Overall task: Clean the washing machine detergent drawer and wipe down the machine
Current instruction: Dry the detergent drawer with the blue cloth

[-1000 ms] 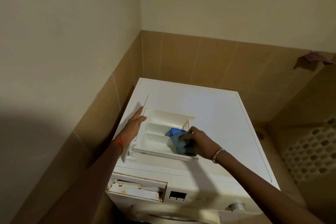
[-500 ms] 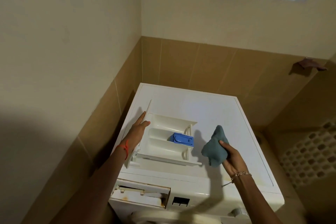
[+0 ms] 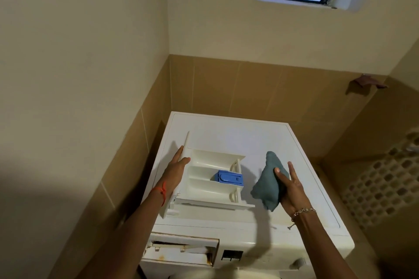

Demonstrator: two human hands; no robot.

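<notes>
- Head view: the white detergent drawer [image 3: 210, 179] lies pulled out on top of the washing machine [image 3: 260, 138], toward its left side, with a blue insert [image 3: 230, 179] in its middle compartment.
- The left hand [image 3: 175, 171] rests flat and open against the drawer's left front panel, fingers extended, grasping nothing.
- The right hand [image 3: 291, 188] is raised just right of the drawer, apart from it, loosely holding a bunched teal cloth [image 3: 268, 182] with thumb pressed in and fingers partly spread.
- The empty drawer slot [image 3: 181, 251] gapes at the machine's front, below the left forearm.
</notes>
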